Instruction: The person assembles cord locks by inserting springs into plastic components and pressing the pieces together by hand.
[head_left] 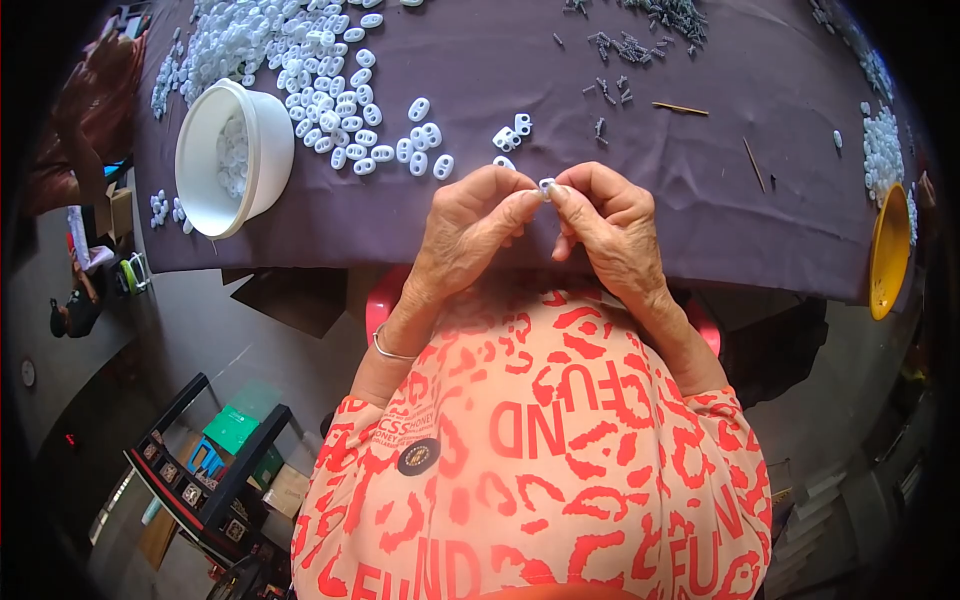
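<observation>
Fingertips of my left hand and my right hand meet in a pinch just above the near part of the table. Between them is a small white plastic piece, looking like a two-holed cord lock; the fingers cover most of it. Just beyond my left fingertips lies another white piece, with a pair of white pieces farther out. Several two-holed oval pieces are scattered to the left of my hands.
On the dark tablecloth, a white tub lies tipped at left beside heaped white pieces. Small grey springs lie at the far right, near two thin brown sticks. A yellow bowl sits at the right edge. Another person is at left.
</observation>
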